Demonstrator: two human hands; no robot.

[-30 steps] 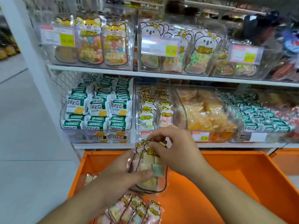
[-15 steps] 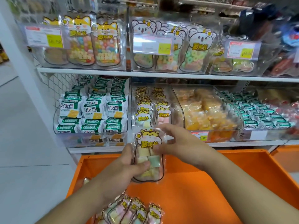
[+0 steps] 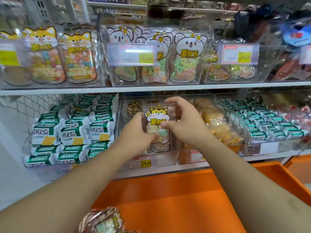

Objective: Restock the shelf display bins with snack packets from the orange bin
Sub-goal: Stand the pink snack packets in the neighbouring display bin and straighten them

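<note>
Both hands reach up to the lower shelf (image 3: 151, 167) and hold one snack packet (image 3: 158, 125) upright at the mouth of a clear display bin (image 3: 121, 132) in the middle of that shelf. The left hand (image 3: 134, 132) grips the packet's left edge, its thumb curled across the front near the pastel cubes inside. The right hand (image 3: 183, 121) pinches the right edge, thumb on the front below the yellow cartoon animal head, fingers arched over the top. More packets of the same kind (image 3: 133, 106) stand behind it in the bin, and a price tag (image 3: 140, 163) sits on the bin's front. To the left lies a stack of green and white biscuit packs (image 3: 72, 130); to the right, a bin of yellow and orange sweets (image 3: 218, 125), then another run of green packs (image 3: 265, 121). The upper shelf carries clear bins of cartoon bags filled with coloured sweets (image 3: 185, 59). Below the arms sits the orange bin (image 3: 176, 199), and at its near edge a blurred cluster of further packets (image 3: 102, 221).
</note>
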